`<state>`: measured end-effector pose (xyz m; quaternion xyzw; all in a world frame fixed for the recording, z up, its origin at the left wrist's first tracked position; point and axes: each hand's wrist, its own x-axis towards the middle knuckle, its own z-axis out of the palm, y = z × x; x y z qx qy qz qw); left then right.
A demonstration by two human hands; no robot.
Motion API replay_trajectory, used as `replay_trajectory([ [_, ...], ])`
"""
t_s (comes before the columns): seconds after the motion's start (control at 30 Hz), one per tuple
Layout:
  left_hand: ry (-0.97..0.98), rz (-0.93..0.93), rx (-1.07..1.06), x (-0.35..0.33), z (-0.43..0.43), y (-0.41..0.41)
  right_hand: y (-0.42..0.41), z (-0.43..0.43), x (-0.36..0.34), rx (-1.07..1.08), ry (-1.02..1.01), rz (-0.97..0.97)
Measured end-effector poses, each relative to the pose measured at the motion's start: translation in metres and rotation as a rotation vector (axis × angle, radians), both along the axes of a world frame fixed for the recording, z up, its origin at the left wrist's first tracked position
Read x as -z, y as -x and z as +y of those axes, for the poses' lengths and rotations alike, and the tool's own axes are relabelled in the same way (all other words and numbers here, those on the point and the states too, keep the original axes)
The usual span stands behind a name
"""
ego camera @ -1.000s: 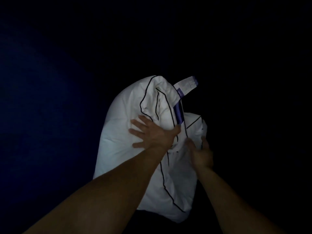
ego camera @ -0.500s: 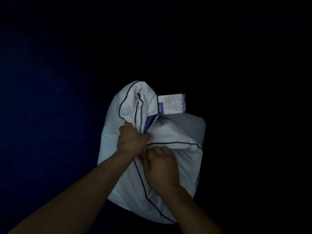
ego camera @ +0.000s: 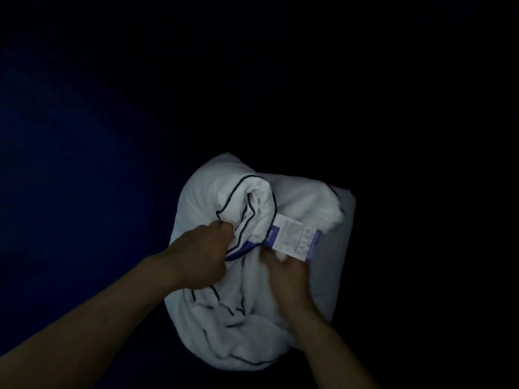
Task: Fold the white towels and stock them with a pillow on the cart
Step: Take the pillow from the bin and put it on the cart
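A white pillow (ego camera: 213, 192) with thin dark piping is bunched up in the lower middle of the head view, lit against a dark scene. A purple and white care label (ego camera: 295, 241) sticks out near its centre. My left hand (ego camera: 200, 256) grips a fold of the pillow's cover at its piped edge, fingers curled. My right hand (ego camera: 288, 279) lies on the fabric just below the label, its fingertips tucked into the cloth. No towels or cart show.
Nearly everything around the pillow is black. A dim dark-blue surface (ego camera: 64, 169) fills the left side of the view.
The pillow has been turned and crumpled further. The label swung from upper middle to the right. My left hand went from flat on the pillow to gripping a fold.
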<state>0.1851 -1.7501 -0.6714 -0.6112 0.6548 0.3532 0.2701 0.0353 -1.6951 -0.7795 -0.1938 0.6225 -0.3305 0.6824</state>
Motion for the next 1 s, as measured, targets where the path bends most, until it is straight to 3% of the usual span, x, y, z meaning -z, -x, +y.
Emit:
replay_trajectory([
  [0.07,0.001,0.037,-0.016,0.0,0.0,0.005,-0.019,0.004,-0.022,-0.09,0.128,0.05],
  [0.1,-0.031,0.099,-0.132,0.001,0.001,0.006,-0.023,0.007,-0.027,-0.16,0.18,0.07],
  [0.2,-0.185,0.518,-0.895,-0.004,0.002,0.012,-0.023,0.014,-0.037,-0.405,0.302,0.147],
  [0.23,-0.182,0.581,-1.022,0.006,0.001,0.009,-0.023,0.014,-0.041,-0.479,0.325,0.118],
  [0.27,-0.137,0.566,-1.027,0.017,-0.001,0.007,-0.022,0.016,-0.041,-0.53,0.314,0.03],
  [0.33,0.041,0.295,-0.822,0.04,-0.002,0.007,-0.018,0.015,-0.033,-0.526,0.176,-0.155],
  [0.43,0.128,0.117,-0.736,0.064,0.002,0.013,0.001,0.005,-0.004,-0.534,0.129,-0.242],
  [0.5,0.285,0.107,-0.716,0.078,0.004,0.015,0.018,-0.001,0.019,-0.508,0.18,-0.144],
  [0.6,0.48,0.063,-0.65,0.1,0.007,0.009,0.055,-0.006,0.085,-0.119,0.062,0.172],
  [0.67,0.477,0.102,-0.641,0.113,0.008,0.004,0.076,-0.008,0.126,-0.017,-0.186,0.387],
  [0.7,0.46,0.141,-0.649,0.118,0.008,0.001,0.084,-0.004,0.146,-0.034,-0.315,0.385],
  [0.8,0.395,0.212,-0.665,0.129,0.008,-0.006,0.089,0.011,0.175,-0.023,-0.55,-0.03],
  [0.9,0.294,0.229,-0.679,0.142,0.007,-0.004,0.079,0.027,0.204,-0.007,-0.549,-0.074],
  [1.0,0.276,0.232,-0.69,0.143,0.008,0.002,0.053,0.025,0.188,0.087,-0.42,0.093],
])
